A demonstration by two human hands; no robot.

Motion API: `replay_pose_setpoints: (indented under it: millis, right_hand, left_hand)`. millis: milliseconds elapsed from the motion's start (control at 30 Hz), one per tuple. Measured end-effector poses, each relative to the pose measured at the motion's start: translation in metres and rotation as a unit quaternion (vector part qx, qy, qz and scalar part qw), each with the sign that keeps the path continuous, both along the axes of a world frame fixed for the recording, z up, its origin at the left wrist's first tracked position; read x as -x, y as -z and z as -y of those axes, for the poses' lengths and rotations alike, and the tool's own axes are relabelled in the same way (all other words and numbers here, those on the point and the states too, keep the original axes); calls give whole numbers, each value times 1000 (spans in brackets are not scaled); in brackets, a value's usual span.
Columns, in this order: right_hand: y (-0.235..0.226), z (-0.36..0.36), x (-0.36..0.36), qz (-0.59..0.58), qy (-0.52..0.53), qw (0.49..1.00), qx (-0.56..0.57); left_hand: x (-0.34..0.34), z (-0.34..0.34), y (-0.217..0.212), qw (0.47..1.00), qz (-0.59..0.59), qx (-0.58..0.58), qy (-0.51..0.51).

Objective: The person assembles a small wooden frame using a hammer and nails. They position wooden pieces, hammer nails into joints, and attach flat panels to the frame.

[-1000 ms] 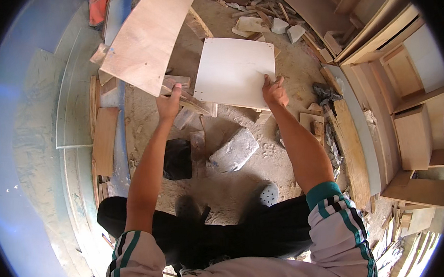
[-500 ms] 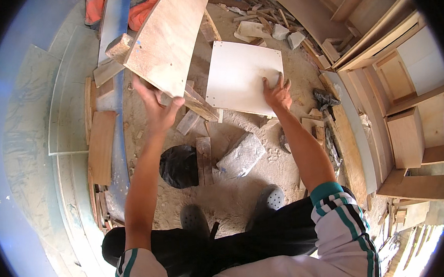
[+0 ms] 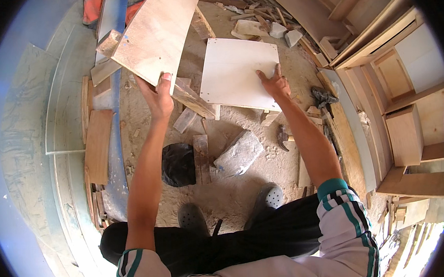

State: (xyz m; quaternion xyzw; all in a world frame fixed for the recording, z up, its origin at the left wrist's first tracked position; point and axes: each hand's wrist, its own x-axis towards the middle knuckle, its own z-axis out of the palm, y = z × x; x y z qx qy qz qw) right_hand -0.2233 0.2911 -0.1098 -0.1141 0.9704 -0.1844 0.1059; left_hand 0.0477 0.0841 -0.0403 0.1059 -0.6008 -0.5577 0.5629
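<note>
My left hand (image 3: 157, 97) is closed on the lower edge of a light plywood panel (image 3: 157, 33), thumb on top and fingers underneath. The panel is tilted and runs out of view at the top. To its right lies a white board (image 3: 235, 69) with small dark marks near its corners, held up off the ground on wooden pieces. My right hand (image 3: 277, 86) rests at that board's right edge, index finger and thumb stretched apart. A wooden beam (image 3: 193, 100) runs below the plywood. Beside my right forearm, a hammer head (image 3: 282, 137) shows; the forearm hides part of the tool.
Between my feet and the boards lie a grey-white block (image 3: 239, 152), a round black object (image 3: 178, 164) and a wood strip (image 3: 201, 159). Glass sheets (image 3: 67, 107) stand at the left. Wooden cabinet parts (image 3: 404, 132) line the right; scraps and rubble (image 3: 263, 24) lie at the back.
The plywood panel and my left hand have shifted slightly left and up in the view. My right hand has slid a little, its index finger now straighter. The hammer head shows more plainly.
</note>
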Motion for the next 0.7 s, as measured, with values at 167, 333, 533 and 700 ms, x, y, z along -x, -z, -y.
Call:
replay_pose_setpoints:
  millis: [167, 333, 533, 700]
  right_hand:
    - [10, -10, -5, -16, 10, 1000, 24]
    - [2, -5, 2, 3, -7, 1000, 5]
    - [-15, 7, -4, -14, -19, 1000, -17]
    - [6, -6, 7, -37, -17, 999, 8]
  left_hand:
    - [5, -6, -7, 999, 31, -10, -18]
    - [5, -9, -9, 1000, 4, 0, -17]
    - [-6, -6, -8, 998, 12, -6, -53]
    - [3, -15, -14, 999, 24, -38, -15]
